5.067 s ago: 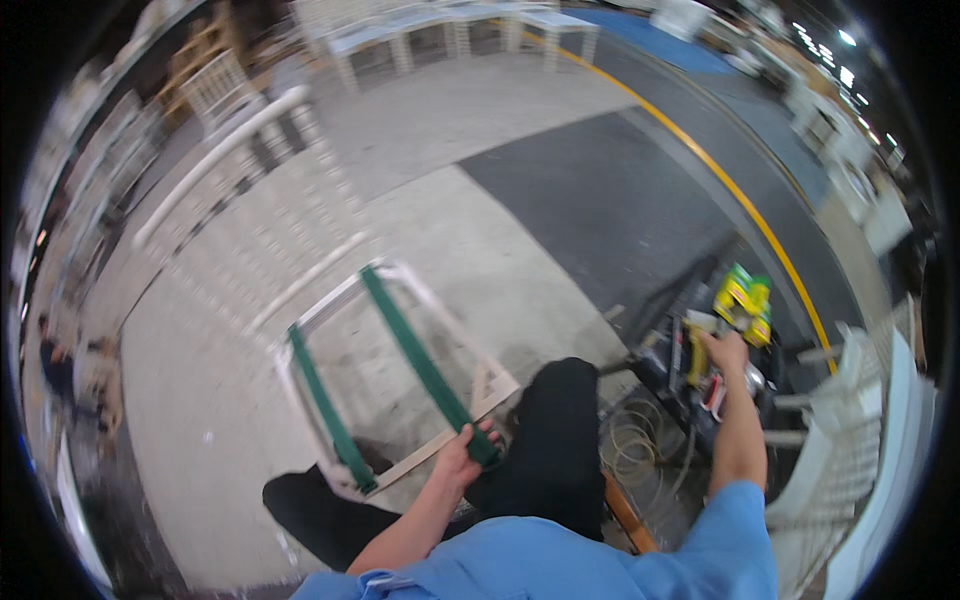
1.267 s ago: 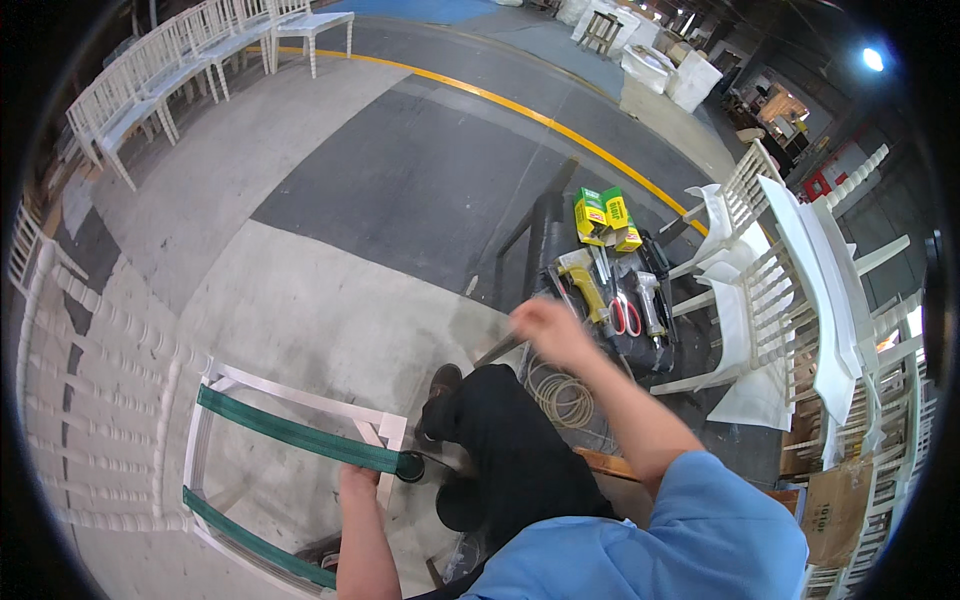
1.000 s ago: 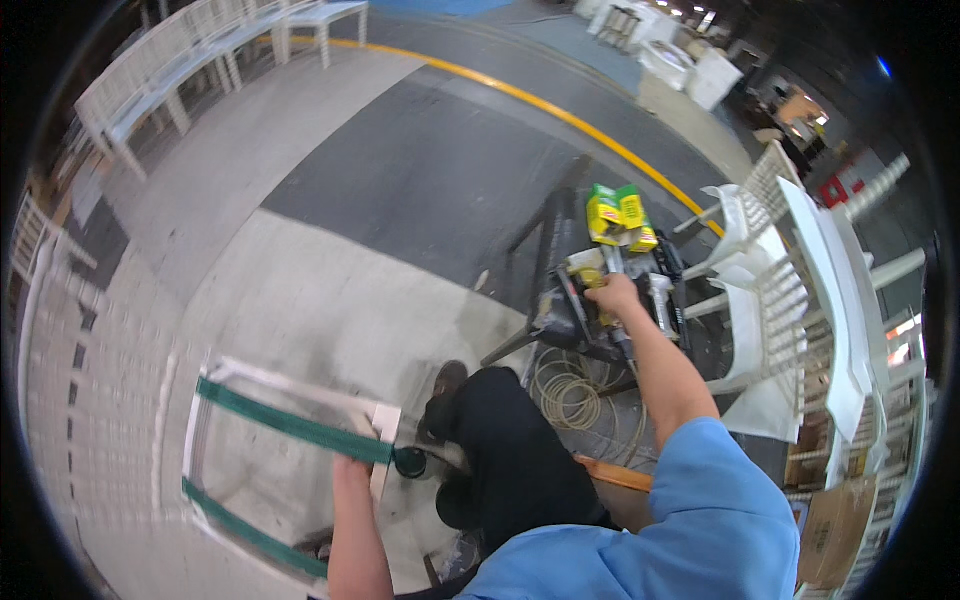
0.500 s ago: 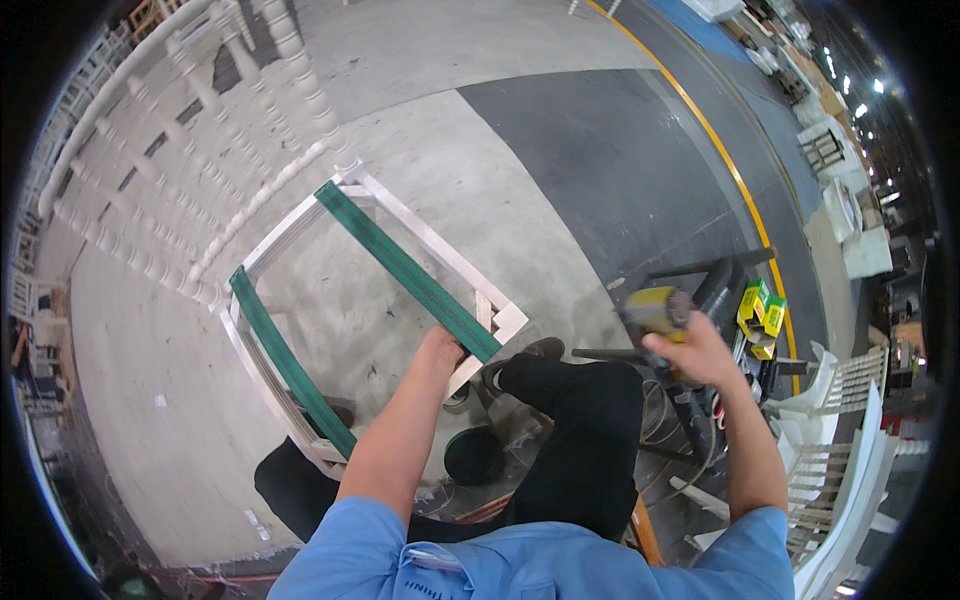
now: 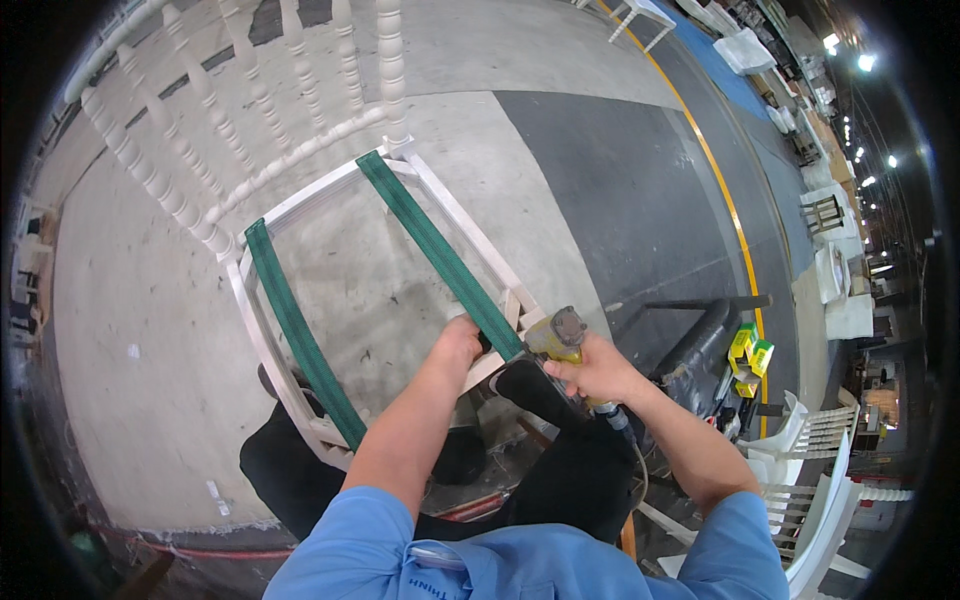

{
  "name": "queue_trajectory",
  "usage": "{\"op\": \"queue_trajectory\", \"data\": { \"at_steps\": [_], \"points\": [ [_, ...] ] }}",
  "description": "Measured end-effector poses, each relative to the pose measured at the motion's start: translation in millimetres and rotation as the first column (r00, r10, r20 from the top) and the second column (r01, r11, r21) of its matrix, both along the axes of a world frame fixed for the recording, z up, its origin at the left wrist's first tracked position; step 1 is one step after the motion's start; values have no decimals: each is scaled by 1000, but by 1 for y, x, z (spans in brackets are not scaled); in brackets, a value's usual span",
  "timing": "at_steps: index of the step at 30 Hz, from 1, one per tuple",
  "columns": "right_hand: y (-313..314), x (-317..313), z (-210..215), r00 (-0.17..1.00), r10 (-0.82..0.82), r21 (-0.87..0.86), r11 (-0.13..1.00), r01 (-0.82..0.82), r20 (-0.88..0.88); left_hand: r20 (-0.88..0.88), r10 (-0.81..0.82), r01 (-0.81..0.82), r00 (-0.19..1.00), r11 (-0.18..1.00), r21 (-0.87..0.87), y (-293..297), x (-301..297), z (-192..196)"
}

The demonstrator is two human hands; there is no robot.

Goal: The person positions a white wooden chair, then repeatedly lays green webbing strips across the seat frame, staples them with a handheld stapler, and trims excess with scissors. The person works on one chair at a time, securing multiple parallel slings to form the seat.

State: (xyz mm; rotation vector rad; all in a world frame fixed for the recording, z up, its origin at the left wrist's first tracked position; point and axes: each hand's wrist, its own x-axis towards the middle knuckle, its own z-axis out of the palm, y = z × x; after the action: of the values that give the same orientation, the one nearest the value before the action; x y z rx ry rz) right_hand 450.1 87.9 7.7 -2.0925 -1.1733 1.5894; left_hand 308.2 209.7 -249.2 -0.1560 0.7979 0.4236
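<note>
A white wooden chair with a turned-spindle back (image 5: 390, 60) lies tilted in front of me, its open seat frame (image 5: 465, 220) near my legs. Two green webbing straps, the right one (image 5: 430, 245) and the left one (image 5: 300, 325), run across that frame from back to front. My left hand (image 5: 460, 340) is closed beside the right strap at the front rail; its fingertips are hidden, so what they grip cannot be told. In my right hand (image 5: 603, 370) is a yellow and grey air stapler (image 5: 558, 335), its nose at the strap's front end by the frame corner.
An air hose (image 5: 642, 465) hangs from the stapler. To the right stands a black padded stand (image 5: 700, 345) with yellow-green boxes (image 5: 748, 352) and tools. More white chairs (image 5: 815, 500) are at the lower right. A yellow floor line (image 5: 735, 215) runs beyond.
My right hand has brought the stapler leftward from beside the black stand to the strap's front end. My left hand stays by the same strap. The view has shifted slightly.
</note>
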Motion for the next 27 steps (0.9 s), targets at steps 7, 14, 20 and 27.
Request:
{"op": "queue_trajectory", "data": {
  "at_steps": [7, 14, 20, 27],
  "points": [
    [-6, -7, -9, 989, 107, 155, 980, -122, 99, -23, 49, -51, 999, 993, -110, -1, -1, -3],
    [-14, -21, -10, 983, 88, 72, 992, -100, 158, -15, 90, -91, 996, 993, -71, -4, -1, 4],
    [-18, -29, -8, 991, 62, 24, 998, -66, 120, -21, 48, -48, 999, 999, -6, -2, -2, 3],
    [-24, -24, -1, 999, -33, 47, 998, 32, 12, -270, -193, 261, 943, 935, 242, -4, -3, 1]
  ]
}}
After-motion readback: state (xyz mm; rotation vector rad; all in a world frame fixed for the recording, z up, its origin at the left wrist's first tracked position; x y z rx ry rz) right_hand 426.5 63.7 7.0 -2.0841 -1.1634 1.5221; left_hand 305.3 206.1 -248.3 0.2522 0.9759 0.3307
